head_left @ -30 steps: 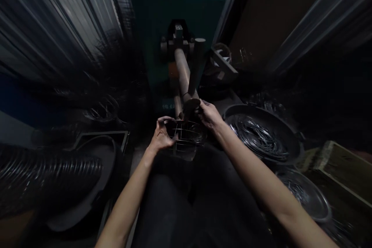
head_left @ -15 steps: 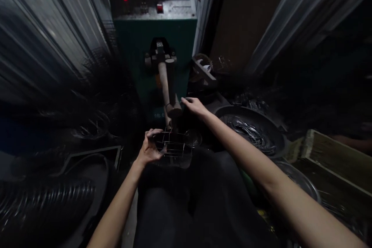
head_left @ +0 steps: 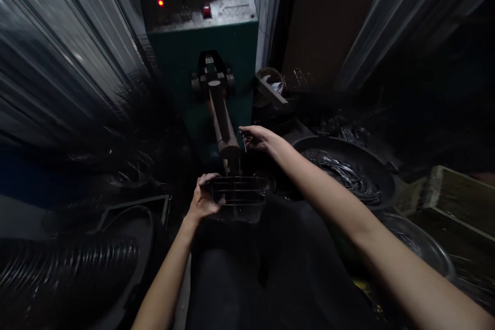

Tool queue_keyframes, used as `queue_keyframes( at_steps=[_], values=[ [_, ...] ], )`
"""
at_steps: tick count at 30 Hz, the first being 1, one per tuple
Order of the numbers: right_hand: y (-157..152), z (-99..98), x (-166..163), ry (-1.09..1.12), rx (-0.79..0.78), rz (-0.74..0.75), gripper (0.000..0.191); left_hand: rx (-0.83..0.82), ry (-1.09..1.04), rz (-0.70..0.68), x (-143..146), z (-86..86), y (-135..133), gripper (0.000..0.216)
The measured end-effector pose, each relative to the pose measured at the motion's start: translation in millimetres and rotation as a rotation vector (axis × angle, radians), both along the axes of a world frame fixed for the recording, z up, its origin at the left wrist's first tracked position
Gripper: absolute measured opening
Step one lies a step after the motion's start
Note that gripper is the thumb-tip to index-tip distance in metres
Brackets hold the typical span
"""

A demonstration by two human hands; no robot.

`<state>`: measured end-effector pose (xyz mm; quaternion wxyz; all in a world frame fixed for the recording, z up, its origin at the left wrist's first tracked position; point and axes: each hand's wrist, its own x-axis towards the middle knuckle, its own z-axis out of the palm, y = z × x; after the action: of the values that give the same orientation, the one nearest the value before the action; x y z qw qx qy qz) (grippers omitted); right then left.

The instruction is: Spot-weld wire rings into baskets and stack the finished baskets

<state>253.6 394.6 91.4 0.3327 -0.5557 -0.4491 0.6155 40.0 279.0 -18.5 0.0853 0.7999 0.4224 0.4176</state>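
Observation:
My left hand (head_left: pixel 204 198) is closed around the left end of a small wire rack (head_left: pixel 244 190), whose long thin bars run across below the tip of the machine's arm. My right hand (head_left: pixel 256 138) is raised beside that thick metal arm (head_left: pixel 223 126), to its right. Its fingers are pinched on a short thin wire (head_left: pixel 245 144) that points downward. The arm reaches out from a green machine (head_left: pixel 174 62), which looks like a spot welder. Its lower tip lies in shadow just above the rack, so I cannot tell whether they touch.
A dark round pan (head_left: pixel 381 178) of loose wires stands on the right, with a metal bowl (head_left: pixel 436 250) nearer me. A wooden box (head_left: pixel 464 198) is at far right. Stacked wire rings (head_left: pixel 85 260) fill the lower left. A red lamp (head_left: pixel 161 2) glows on the machine.
The rack has shifted in my left hand, and its long bars now lie more level. My right hand has turned slightly, and a thin wire shows in its fingers. The whole view has shifted a little.

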Motion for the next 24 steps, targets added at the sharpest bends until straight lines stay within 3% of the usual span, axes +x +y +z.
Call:
queue_keyframes(
  at_steps=[5, 11, 16, 24],
  values=[
    [-38, -20.6, 2, 0.213, 0.034, 0.001, 0.022, -0.059, -0.131, 0.049, 5, -3.8, -5, 0.057],
    [-55, -42.1, -17, 0.225, 0.247, -0.128, 0.033, -0.073, -0.172, -0.012, 6, -14.0, -3, 0.068],
    [-54, -48.3, -28, 0.342, 0.293, -0.214, 0.037, -0.115, -0.197, -0.016, 2, -12.4, -5, 0.072],
    [-61, -40.8, -33, 0.151, 0.252, -0.193, 0.036, -0.174, -0.267, 0.047, 3, -0.1, -4, 0.067]
  ],
)
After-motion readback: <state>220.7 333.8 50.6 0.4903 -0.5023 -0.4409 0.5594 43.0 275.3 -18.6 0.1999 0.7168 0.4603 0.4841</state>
